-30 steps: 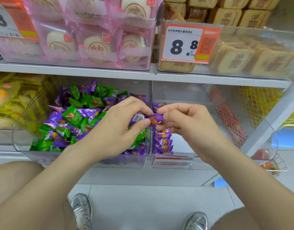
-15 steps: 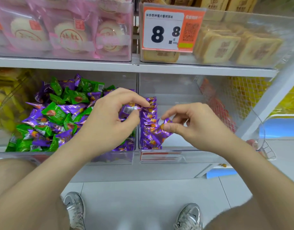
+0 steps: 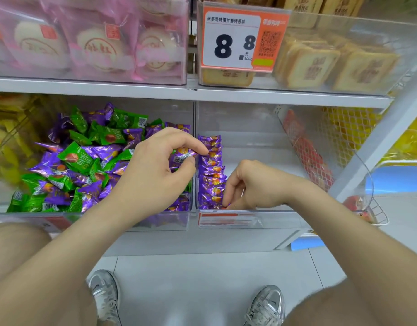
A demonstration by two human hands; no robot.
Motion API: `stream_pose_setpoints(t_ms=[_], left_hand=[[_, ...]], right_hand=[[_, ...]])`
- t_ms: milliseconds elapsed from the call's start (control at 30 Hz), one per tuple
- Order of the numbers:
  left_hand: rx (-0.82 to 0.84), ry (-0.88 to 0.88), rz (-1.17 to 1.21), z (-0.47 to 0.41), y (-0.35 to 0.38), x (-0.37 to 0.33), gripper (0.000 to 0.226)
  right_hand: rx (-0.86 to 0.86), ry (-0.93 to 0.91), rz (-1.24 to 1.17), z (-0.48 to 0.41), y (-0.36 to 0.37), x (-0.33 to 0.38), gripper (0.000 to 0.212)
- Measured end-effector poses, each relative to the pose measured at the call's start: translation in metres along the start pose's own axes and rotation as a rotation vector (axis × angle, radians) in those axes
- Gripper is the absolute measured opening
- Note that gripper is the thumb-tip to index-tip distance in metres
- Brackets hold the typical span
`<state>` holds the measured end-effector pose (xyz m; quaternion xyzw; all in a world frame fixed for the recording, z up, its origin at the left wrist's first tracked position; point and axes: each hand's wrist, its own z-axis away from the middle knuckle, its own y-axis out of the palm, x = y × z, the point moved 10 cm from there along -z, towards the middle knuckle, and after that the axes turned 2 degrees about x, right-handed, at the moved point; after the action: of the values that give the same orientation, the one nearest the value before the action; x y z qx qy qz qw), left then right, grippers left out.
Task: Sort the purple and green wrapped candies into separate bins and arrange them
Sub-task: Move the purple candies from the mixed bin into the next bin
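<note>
Two clear bins stand side by side on the lower shelf. Left bin (image 3: 26, 220): a loose mixed pile (image 3: 85, 161) of green and purple wrapped candies. Right bin (image 3: 238, 118): a single row of purple candies (image 3: 212, 175) set overlapping along its left wall, running from far to near. Left hand (image 3: 155, 175): thumb and forefinger pinch one purple candy (image 3: 182, 155) by its wrapper, held above the wall that parts the two bins, at the far part of the row. Right hand (image 3: 252, 187): inside the right bin, fingers curled downward, their tips at the nearest candy of the row; whether they grip that candy or only touch it cannot be told. Upper shelf: pink-wrapped round pastries (image 3: 96, 43) at left, and at right a price card (image 3: 240, 38) reading 8.8. Floor, near edge: two grey shoes (image 3: 106, 295).
</note>
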<state>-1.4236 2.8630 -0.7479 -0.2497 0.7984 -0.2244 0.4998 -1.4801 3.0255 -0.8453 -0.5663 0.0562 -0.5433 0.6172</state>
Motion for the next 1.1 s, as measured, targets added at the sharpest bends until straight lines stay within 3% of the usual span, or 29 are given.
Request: stream_pose_setpoints(t_ms=[167,300,367,433,533,667,867,1100], left_hand=[[0.01,0.004,-0.021,0.0,0.002,0.001,0.031],[0.006,0.012,-0.016,0.001,0.002,-0.001,0.034],[-0.004,0.003,-0.003,0.002,0.001,-0.003,0.033],[-0.015,-0.004,0.021,0.002,0.0,-0.004,0.033],[-0.045,-0.005,0.044,-0.001,-0.001,-0.002,0.032],[-0.096,-0.039,0.109,-0.012,0.004,0.008,0.033],[-0.207,-0.231,0.293,-0.022,0.017,0.038,0.026],[-0.299,-0.336,0.379,-0.025,0.021,0.055,0.018]], right_hand=[[0.1,0.059,-0.104,-0.002,0.004,-0.01,0.008],[0.111,0.058,-0.046,-0.004,0.008,-0.008,0.008],[0.096,0.062,-0.152,-0.001,-0.001,-0.008,0.01],[0.033,0.066,-0.264,0.005,-0.02,-0.011,0.012],[-0.212,0.089,-0.298,0.008,-0.06,-0.036,0.014],[-0.561,0.189,-0.086,-0.008,-0.098,-0.074,0.01],[-0.574,0.347,0.191,-0.066,-0.11,-0.09,0.02],[-0.6,0.342,0.195,-0.107,-0.103,-0.107,0.018]])
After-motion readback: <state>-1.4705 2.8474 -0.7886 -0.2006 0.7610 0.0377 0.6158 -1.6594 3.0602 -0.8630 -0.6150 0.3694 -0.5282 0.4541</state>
